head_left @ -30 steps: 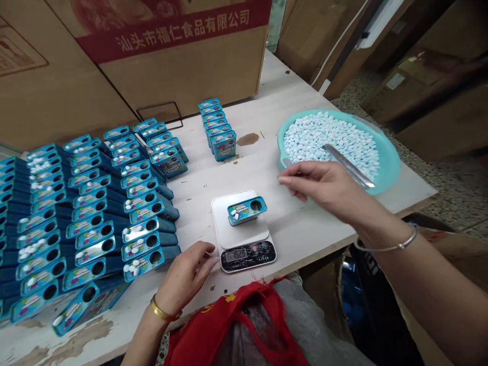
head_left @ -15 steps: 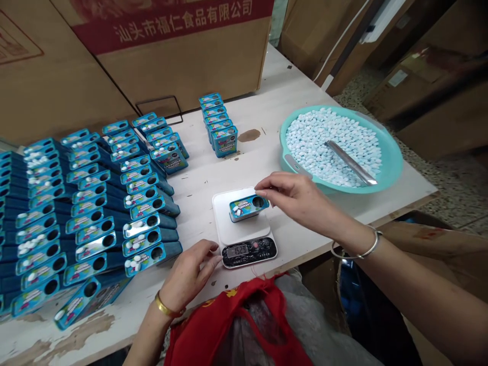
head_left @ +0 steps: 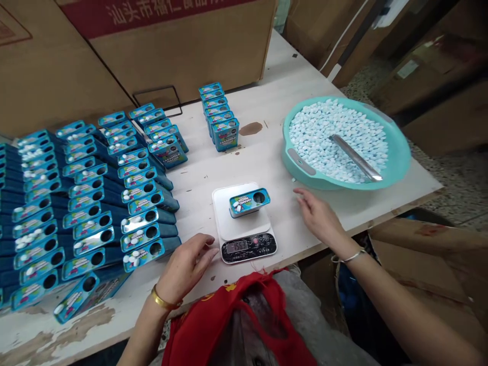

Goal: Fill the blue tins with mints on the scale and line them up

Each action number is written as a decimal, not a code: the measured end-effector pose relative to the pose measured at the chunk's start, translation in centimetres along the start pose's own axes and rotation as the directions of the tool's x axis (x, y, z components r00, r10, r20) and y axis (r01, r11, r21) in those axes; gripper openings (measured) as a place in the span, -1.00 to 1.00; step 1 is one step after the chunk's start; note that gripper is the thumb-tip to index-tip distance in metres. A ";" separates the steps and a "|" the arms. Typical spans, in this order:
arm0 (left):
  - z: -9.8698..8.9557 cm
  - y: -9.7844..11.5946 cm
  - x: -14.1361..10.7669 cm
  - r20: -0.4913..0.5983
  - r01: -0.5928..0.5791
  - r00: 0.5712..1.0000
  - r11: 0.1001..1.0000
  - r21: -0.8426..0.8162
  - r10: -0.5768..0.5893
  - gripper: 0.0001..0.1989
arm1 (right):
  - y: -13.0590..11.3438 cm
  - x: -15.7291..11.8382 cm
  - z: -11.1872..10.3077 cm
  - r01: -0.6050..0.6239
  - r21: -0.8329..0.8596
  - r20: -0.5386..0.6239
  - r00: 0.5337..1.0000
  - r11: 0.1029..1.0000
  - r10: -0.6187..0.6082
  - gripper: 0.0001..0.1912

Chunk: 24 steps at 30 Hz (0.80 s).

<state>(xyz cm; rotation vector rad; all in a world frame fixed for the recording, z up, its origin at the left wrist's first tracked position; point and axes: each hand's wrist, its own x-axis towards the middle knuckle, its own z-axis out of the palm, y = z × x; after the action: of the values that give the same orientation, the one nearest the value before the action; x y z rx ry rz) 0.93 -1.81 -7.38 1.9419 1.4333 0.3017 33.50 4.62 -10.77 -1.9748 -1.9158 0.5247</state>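
My left hand point(head_left: 186, 264) rests at the left edge of the white scale point(head_left: 225, 223), fingers loosely apart and holding nothing. On the scale's plate stands a blue tin point(head_left: 248, 202) with a dark round opening in its top and a few white candies on it. The scale's display point(head_left: 237, 246) is lit. My right hand point(head_left: 318, 213) is over the table right of the scale, empty, with fingers apart. Beyond it sits a turquoise basin point(head_left: 398, 147) full of white candies point(head_left: 324, 127), with a metal scoop point(head_left: 356, 158) lying on them.
Many blue tins point(head_left: 89, 213) stand in rows on the left of the white table point(head_left: 198, 178). A short row of tins point(head_left: 225, 134) stands behind the scale. Large cardboard boxes point(head_left: 183, 61) line the back. One loose candy lies beside the basin.
My right hand has let go of the tin on the scale and moved right, toward the basin. My left hand has barely moved. The number on the display has changed.
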 end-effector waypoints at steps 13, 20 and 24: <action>-0.4 1.4 1.4 -0.061 -0.060 0.996 0.998 -0.012 0.059 -0.82 | 1.9 3.2 2.2 0.078 -0.507 0.054 0.997 0.859 -0.059 -0.43; -2.0 5.0 4.3 -0.469 -0.254 0.843 0.964 0.085 0.263 -0.75 | 2.0 3.5 3.1 -0.044 -0.479 -0.033 0.999 0.877 0.032 -0.60; -3.1 6.2 6.2 -0.290 -0.342 0.874 0.918 0.201 0.390 -0.74 | 2.2 2.8 2.8 -0.124 -0.421 -0.056 0.992 0.898 0.111 -0.63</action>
<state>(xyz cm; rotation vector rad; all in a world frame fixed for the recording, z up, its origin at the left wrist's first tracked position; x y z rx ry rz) 6.09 4.14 -2.39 2.3701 1.2992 0.7432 34.18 7.28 -14.38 -2.3587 -2.0321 0.1033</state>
